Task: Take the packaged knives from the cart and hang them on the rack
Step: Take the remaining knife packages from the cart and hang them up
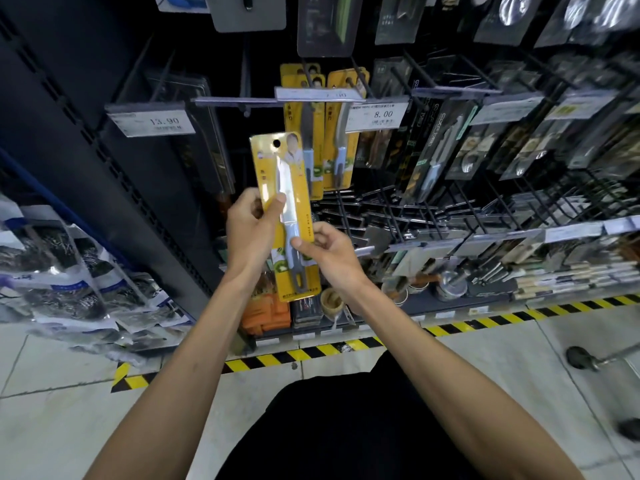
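Note:
A yellow packaged knife (277, 168) with a hang hole at its top stands upright in front of the rack. My left hand (251, 230) grips its left edge around the middle, thumb on the front. My right hand (325, 252) pinches the lower right part near the knife's blue handle. Just behind and above, the same yellow knife packs (304, 133) hang from a rack hook (308, 81) over a white price tag. A second row of yellow packs (341, 143) hangs to the right, next to the 8.00 tag.
Dark packs of knives and utensils fill the hooks to the right (450, 143). A 13.90 price tag (156, 121) sticks out at left. Bagged goods (69, 271) lie low on the left. A cart wheel (585, 358) shows at the right edge above yellow-black floor tape.

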